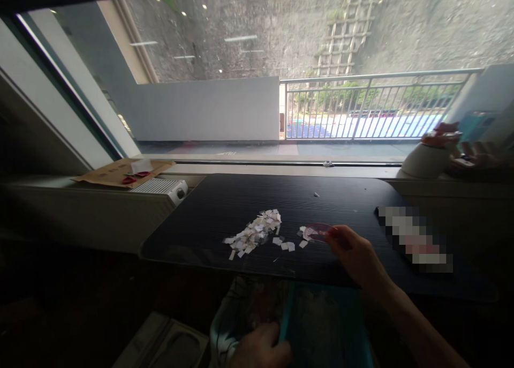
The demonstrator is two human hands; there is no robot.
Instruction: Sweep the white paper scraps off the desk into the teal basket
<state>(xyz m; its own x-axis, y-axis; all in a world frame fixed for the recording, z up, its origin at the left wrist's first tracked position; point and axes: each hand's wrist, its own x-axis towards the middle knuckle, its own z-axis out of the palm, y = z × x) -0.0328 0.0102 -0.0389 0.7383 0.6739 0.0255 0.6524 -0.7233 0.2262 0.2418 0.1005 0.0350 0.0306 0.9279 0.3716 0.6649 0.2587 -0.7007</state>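
My right hand [347, 242] pinches a pink see-through plastic piece with a rounded edge [317, 232] just over the dark table [333, 202]. Small white paper scraps [303, 243] lie beside and under this piece. Left of it is a larger heap of paper scraps [257, 233], with several loose ones in between. Below the table's front edge, my left hand [263, 349] is closed on the rim of a turquoise bin [284, 325]. Pale, unclear stuff shows inside the bin.
Red-handled scissors [136, 178] lie on brown paper [108, 171] on the left sill. A white ridged appliance [160, 188] stands below them. At right are a blurred-out object [415, 239] on the table and a white rounded container [425, 159] on the sill. A window stands behind.
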